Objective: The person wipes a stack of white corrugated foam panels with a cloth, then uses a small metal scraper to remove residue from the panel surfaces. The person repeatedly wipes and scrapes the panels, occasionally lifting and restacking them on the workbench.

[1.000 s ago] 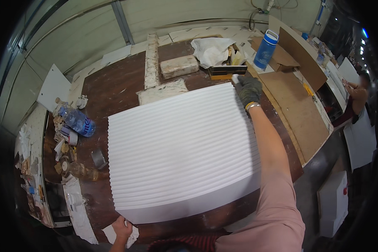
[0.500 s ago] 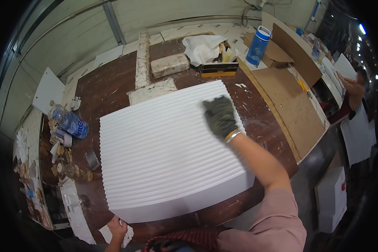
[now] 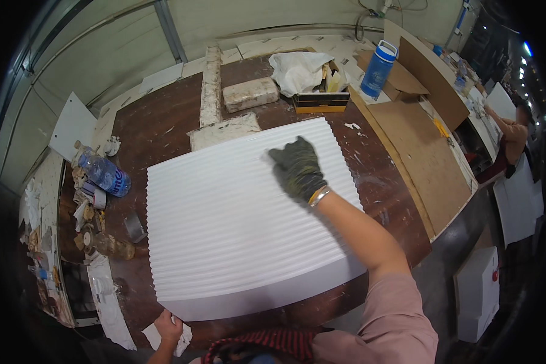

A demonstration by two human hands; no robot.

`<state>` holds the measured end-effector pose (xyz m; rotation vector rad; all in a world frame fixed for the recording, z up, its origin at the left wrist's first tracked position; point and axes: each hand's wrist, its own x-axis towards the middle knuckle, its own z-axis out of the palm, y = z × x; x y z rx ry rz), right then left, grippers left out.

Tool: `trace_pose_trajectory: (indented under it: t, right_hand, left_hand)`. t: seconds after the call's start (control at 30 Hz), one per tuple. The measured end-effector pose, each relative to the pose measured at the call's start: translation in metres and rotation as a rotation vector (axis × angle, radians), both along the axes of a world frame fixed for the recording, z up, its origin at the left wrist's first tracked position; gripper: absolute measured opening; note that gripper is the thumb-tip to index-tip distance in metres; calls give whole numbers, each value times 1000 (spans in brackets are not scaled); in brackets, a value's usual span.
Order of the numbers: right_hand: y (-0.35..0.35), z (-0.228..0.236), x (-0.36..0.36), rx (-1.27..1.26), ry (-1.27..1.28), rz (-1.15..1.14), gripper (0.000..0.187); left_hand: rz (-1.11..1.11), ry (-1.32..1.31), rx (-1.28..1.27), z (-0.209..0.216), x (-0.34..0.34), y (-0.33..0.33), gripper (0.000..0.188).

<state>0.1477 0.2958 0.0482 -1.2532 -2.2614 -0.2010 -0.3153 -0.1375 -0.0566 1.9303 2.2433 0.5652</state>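
Note:
A thick white panel (image 3: 224, 230) with a ribbed top and a smooth front side lies on the dark brown table. My right hand (image 3: 298, 167), in a dark green glove with a bracelet at the wrist, rests on the ribs toward the far right. Its fingers are curled, a little blurred, and whatever may be under them is hidden. At the near left corner my bare left hand (image 3: 170, 327) is closed beside the panel. A crumpled white sheet (image 3: 183, 341) shows next to it; I cannot make out whether the fingers hold that sheet or the panel's corner.
Behind the panel sit a plaster-smeared block (image 3: 251, 94) and a black and orange box (image 3: 320, 102) with a white bag. A blue bottle (image 3: 378, 70) stands far right by cardboard (image 3: 406, 130). Plastic bottles (image 3: 105, 174) and clutter line the left. Another person (image 3: 508, 130) sits at right.
My gloved right hand has slid left across the ribs, away from the panel's right edge. My left hand stays at the near left corner.

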Motion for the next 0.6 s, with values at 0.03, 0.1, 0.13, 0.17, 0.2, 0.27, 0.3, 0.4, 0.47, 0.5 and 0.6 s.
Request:
trace_pose_trajectory:
  t: [0.03,0.1,0.13,0.17,0.2,0.27,0.3,0.4,0.47,0.5,0.6]
  right_hand:
    - [7,-1,18,26,-93,-75,24]
    - [25,8,67,-54,23,-181,19]
    - [34,14,87,-24,142,-282,19]
    - [40,21,111,72,72,-379,21]
    - [44,27,130,-31,33,-515,23]
    - [47,31,149,-45,-42,-654,23]
    - [47,30,152,-59,-90,-792,23]
    - [43,15,145,-79,141,-439,28]
    - [43,10,143,-63,125,-259,27]
    - [44,10,143,-96,100,-411,27]
    - [43,24,138,-102,8,-610,21]
  left_hand:
    - [6,12,-3,0,0,0,24]
    - [17,-1,-30,-1,-1,-1,23]
    - [8,5,-15,-1,-1,-2,24]
    - [-2,2,-1,-1,-1,-2,24]
    - [-10,-8,4,-1,-1,-2,24]
    - [-18,-7,14,-1,-1,-1,25]
    - [-12,-17,6,-1,-1,-1,26]
    - [-31,-4,15,-1,-1,-1,27]
    - [-30,-7,32,-1,-1,0,27]
    - [-32,-19,23,-1,-1,0,27]
    - [-32,-22,17,-2,-2,0,25]
